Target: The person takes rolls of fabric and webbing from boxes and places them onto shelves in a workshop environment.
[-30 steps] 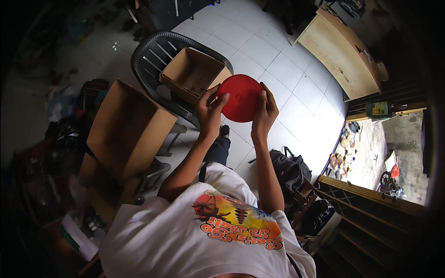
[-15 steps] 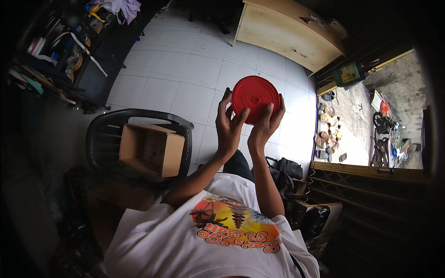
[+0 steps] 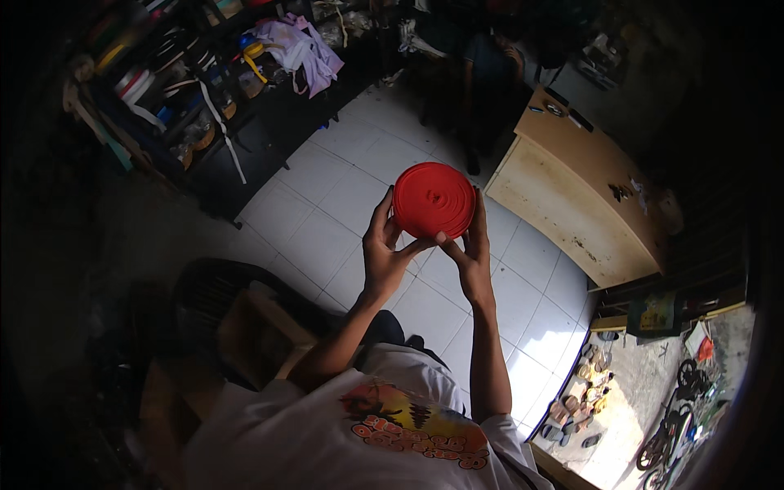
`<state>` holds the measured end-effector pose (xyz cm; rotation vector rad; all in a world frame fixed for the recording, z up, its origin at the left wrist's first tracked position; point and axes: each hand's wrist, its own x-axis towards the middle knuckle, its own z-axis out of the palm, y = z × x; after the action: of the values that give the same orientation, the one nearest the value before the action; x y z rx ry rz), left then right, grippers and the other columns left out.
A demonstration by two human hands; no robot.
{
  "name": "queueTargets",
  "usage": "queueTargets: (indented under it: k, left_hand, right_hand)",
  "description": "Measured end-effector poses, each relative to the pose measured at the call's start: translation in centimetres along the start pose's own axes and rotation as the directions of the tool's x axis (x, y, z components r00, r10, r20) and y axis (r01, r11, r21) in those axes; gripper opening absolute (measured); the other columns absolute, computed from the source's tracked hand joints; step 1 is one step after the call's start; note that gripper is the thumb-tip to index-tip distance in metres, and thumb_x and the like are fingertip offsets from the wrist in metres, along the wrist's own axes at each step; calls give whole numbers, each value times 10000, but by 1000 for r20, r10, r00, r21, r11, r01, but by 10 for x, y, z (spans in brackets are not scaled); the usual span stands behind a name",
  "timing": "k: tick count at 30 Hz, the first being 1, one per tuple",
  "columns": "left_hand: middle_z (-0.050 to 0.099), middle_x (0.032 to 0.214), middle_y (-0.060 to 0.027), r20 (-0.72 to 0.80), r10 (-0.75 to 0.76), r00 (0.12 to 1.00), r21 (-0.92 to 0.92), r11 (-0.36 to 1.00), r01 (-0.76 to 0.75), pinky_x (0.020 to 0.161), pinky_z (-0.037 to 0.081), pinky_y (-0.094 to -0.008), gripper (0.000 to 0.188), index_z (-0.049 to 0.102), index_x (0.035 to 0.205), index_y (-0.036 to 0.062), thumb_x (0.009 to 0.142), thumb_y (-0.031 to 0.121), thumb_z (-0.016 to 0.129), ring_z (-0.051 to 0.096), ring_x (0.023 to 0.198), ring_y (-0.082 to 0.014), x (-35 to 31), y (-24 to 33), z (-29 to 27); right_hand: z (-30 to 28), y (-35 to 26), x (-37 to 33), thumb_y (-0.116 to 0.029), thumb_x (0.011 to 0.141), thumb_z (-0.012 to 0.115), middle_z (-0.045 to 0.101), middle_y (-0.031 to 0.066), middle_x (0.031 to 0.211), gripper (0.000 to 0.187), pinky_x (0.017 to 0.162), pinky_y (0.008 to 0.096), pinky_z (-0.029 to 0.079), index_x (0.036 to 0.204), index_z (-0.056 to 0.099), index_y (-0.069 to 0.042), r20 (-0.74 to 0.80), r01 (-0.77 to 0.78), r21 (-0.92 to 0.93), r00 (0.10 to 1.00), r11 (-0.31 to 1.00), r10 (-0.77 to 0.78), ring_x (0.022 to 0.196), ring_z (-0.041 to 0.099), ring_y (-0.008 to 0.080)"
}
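A flat, round roll of red strap (image 3: 434, 201), wound in tight rings, is held up in front of me above the tiled floor. My left hand (image 3: 385, 260) grips its left edge, fingers along the side and thumb under the lower rim. On the opposite edge, my right hand (image 3: 474, 263) is closed round it, with the thumb near the bottom. The coiled face is toward me, and the strap's loose end cannot be made out.
A dark plastic chair (image 3: 200, 286) with an open cardboard box (image 3: 269, 327) is at my lower left. Cluttered shelving (image 3: 261, 135) stands far left, a wooden desk (image 3: 555, 196) far right. A person (image 3: 494, 73) sits behind. Footwear (image 3: 576, 404) lies by the doorway.
My view has turned left, bringing the shelving, the desk top and the seated person further in. Both hands still hold the roll; my right thumb has moved down from its face to the lower edge.
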<state>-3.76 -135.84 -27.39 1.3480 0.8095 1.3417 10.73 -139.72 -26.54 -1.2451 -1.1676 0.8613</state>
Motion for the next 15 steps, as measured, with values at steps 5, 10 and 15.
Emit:
queueTargets:
  k: [5, 10, 15]
  left_hand:
    - [493, 1387, -155, -234, 84, 969, 5, 996, -85, 1084, 454, -403, 885, 398, 1418, -4, 659, 4, 852, 504, 1280, -262, 102, -19, -53]
    - [541, 1344, -143, -406, 158, 900, -23, 983, -183, 1076, 456, -379, 844, 446, 1391, -19, 652, -4, 853, 539, 1241, -235, 216, -44, -91]
    - [547, 1350, -157, -453, 198, 869, -75, 963, -259, 1052, 463, -376, 837, 428, 1412, -23, 683, -2, 840, 539, 1245, -228, 342, -54, -115]
  right_hand:
    - [35, 11, 142, -276, 762, 817, 360, 213, 1507, 974, 1152, 510, 294, 1510, 246, -20, 311, 123, -42, 945, 992, -104, 1396, 353, 356]
    - [95, 26, 286, -280, 770, 812, 412, 219, 1473, 924, 1125, 471, 348, 1483, 299, 8, 435, 292, -18, 863, 956, -255, 1363, 410, 342]
    - [136, 23, 416, -217, 769, 822, 451, 213, 1444, 905, 1100, 435, 389, 1470, 307, 35, 469, 276, 83, 837, 958, -282, 1330, 457, 316]
